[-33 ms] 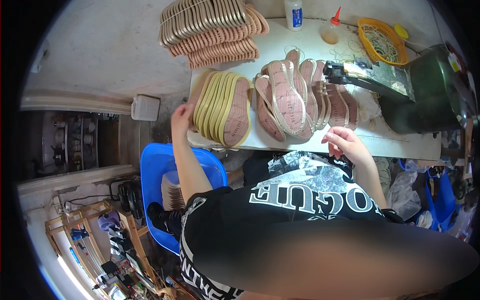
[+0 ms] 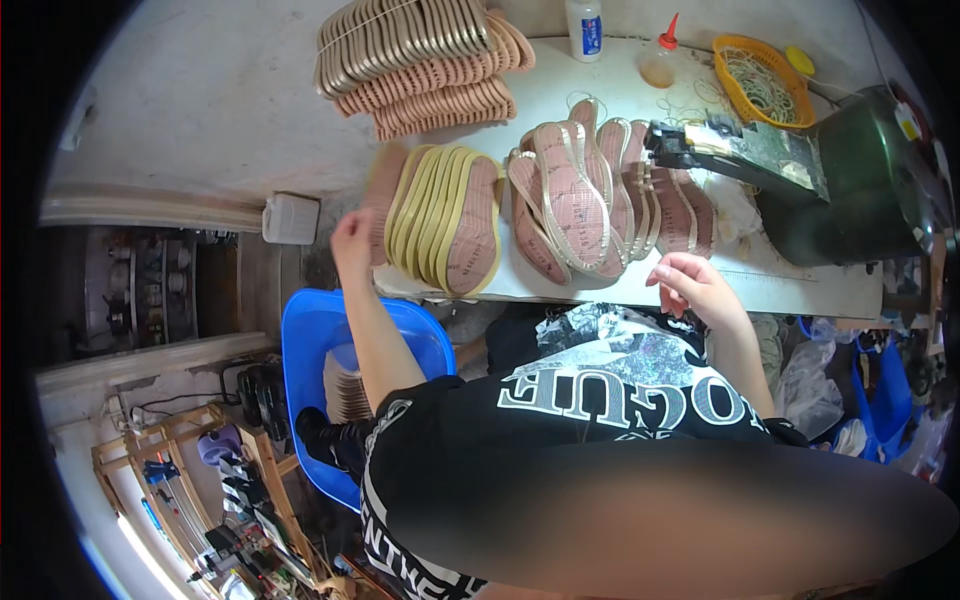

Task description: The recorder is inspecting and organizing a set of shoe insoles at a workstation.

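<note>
My left hand (image 2: 352, 240) is closed at the left end of a fanned row of insoles with yellow edges (image 2: 470, 235). Its fingers grip the edge of a pinkish insole (image 2: 384, 195), which is smeared by motion and leans off the row's left side. Just over the table's front edge hovers my right hand (image 2: 692, 288), fingers loosely bent and a little apart, nothing visible in them. Beyond it, pink insoles with shiny pale-gold rims (image 2: 572, 205) lie overlapped in a loose pile, some partly under the arm of a dark green machine (image 2: 850, 180).
Bundled stacks of insoles (image 2: 420, 60) stand at the back left of the white table (image 2: 560, 75). Behind are a white bottle (image 2: 584, 30), a red-tipped squeeze bottle (image 2: 660, 62) and a yellow basket of bands (image 2: 765, 85). A blue tub (image 2: 400, 320) stands below, front left.
My left hand has moved slightly left, drawing the pinkish insole away from the yellow-edged row. My right hand stays in place.
</note>
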